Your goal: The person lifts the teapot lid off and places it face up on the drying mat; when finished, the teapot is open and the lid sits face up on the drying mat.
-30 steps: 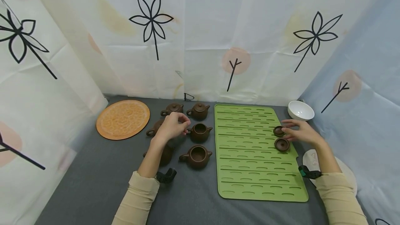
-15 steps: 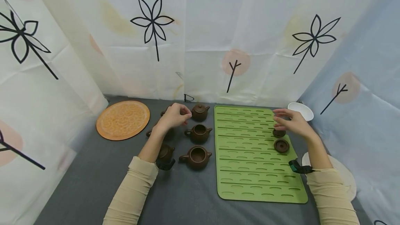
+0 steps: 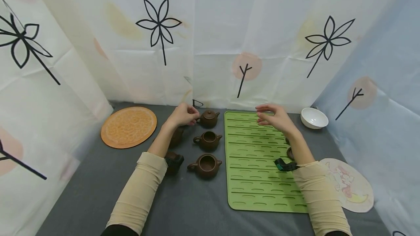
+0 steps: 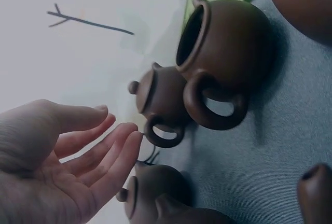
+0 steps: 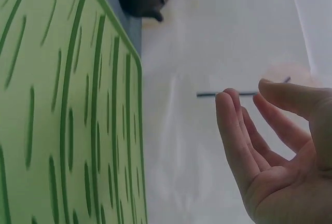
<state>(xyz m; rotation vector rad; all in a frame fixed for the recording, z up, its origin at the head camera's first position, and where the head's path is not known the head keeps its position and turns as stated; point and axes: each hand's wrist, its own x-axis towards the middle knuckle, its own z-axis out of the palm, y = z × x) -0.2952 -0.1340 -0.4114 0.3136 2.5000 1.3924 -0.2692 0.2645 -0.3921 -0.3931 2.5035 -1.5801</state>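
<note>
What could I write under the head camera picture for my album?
Two empty hands, left hand by a lidded brown teapot and right hand above a green mat, on a grey table.

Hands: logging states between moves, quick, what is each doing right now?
Left hand: open, fingers relaxed, holding nothing, beside the lidded teapot.
Right hand: open, holding nothing, above the far end of the green mat.

Most of the green mat (image 3: pixel 259 163) is bare, so there's room to move there; two lids (image 3: pixel 290 152) sit near its right edge. Left of it, the teapots (image 3: pixel 207 140) stand packed close, with tight gaps between them
</note>
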